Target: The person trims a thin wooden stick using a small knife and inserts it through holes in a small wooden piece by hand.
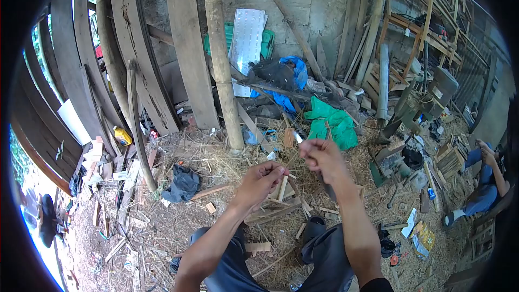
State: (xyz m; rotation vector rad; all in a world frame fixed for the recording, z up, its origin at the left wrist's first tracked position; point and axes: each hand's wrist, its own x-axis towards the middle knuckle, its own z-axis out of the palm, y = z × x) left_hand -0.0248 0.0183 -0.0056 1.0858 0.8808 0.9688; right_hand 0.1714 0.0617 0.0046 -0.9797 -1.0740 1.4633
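Head | R hand (324, 161) clenched on slim obj (297, 137), bright white end | L hand (259, 185) curled, grip unclear

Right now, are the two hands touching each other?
No, littered ground shows through a gap between the left hand and the right hand.

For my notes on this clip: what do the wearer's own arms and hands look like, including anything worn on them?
The left hand and right hand are both ungloved, with no ring or watch visible. The left forearm and right forearm are uncovered. A black sleeve edge shows on the right arm at the bottom of the frame; no left sleeve is in view.
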